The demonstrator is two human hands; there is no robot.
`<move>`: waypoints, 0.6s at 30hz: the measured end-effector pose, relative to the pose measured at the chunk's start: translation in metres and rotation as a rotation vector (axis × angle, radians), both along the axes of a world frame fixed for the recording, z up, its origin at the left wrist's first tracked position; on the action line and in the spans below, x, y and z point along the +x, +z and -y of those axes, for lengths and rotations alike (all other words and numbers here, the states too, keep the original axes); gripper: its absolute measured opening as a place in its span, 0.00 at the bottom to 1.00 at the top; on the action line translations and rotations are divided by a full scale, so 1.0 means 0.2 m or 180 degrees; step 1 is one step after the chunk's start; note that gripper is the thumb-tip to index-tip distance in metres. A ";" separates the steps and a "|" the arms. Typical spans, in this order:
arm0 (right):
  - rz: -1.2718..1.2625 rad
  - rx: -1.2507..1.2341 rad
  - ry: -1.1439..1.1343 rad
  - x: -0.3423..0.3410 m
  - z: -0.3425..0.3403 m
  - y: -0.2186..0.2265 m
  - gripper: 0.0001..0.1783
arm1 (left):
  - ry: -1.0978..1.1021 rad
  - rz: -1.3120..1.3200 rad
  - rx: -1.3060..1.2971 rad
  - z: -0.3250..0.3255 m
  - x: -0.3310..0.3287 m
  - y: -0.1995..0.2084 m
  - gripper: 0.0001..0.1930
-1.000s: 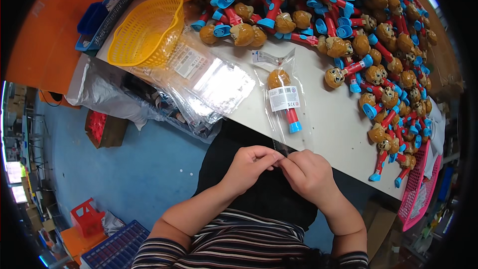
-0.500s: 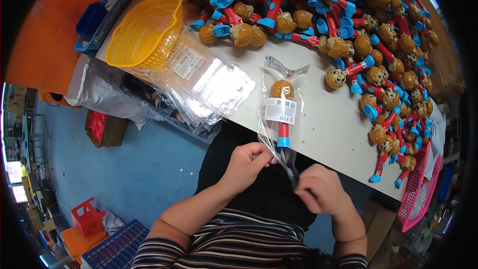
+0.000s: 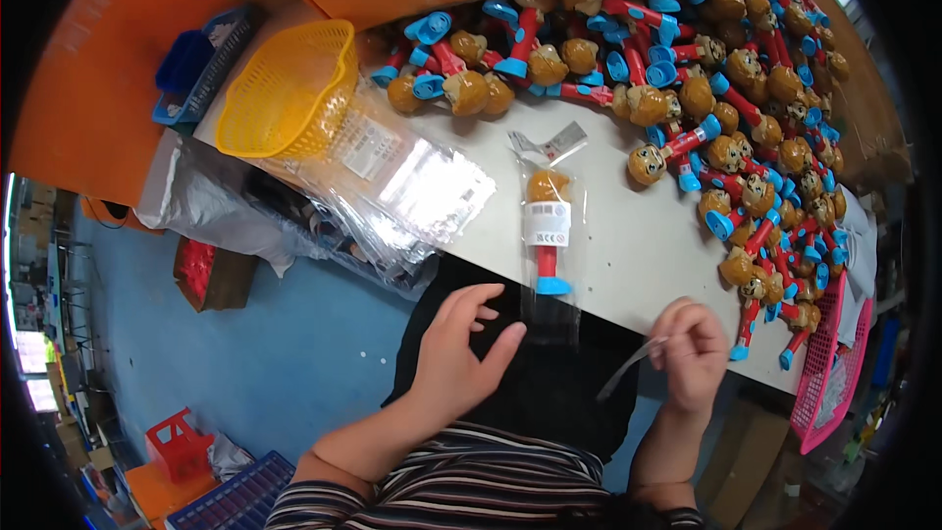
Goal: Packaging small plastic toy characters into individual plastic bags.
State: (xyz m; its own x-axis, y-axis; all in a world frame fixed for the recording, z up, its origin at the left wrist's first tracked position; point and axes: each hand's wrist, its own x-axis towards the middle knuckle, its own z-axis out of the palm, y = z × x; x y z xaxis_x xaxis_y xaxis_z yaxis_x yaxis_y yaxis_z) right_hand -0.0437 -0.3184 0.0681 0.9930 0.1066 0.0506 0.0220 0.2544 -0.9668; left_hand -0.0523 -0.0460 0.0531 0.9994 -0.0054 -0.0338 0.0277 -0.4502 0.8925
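Note:
A toy figure (image 3: 547, 260) with a brown head, red body and blue base lies inside a clear plastic bag (image 3: 579, 236) with a white label on it. The bag rests on the pale table, its lower end hanging past the front edge above my lap. Just left of that end is my left hand (image 3: 456, 353), thumb and fingers apart, nothing in it. To the right, away from the bag, my right hand (image 3: 694, 348) pinches a thin, pale strip (image 3: 628, 369) that dangles down to the left.
Several loose toy figures (image 3: 756, 157) heap along the table's back and right side. At left lie a stack of flat clear bags (image 3: 422, 186) and a yellow basket (image 3: 285, 88). A pink basket (image 3: 829, 373) stands at the right edge; a box of red items (image 3: 201, 270) sits on the floor.
My left hand has let go of the bag and opened. My right hand has moved right, away from the bag, with the thin strip in its fingers. The bag's lower end now hangs loose.

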 end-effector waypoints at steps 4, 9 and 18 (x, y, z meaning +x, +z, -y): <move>-0.0021 -0.0268 0.0733 0.05 -0.25 0.04 0.02 | -0.0797 -0.0132 -0.1406 0.02 0.00 0.18 0.32; 0.0604 -0.0762 0.0756 0.13 -0.39 0.09 0.06 | -0.0504 0.0178 -0.1076 0.00 0.07 0.20 0.07; 0.0171 -0.1967 0.0340 0.08 -0.21 0.07 0.08 | 0.1785 0.1656 0.1166 -0.94 0.86 0.38 0.11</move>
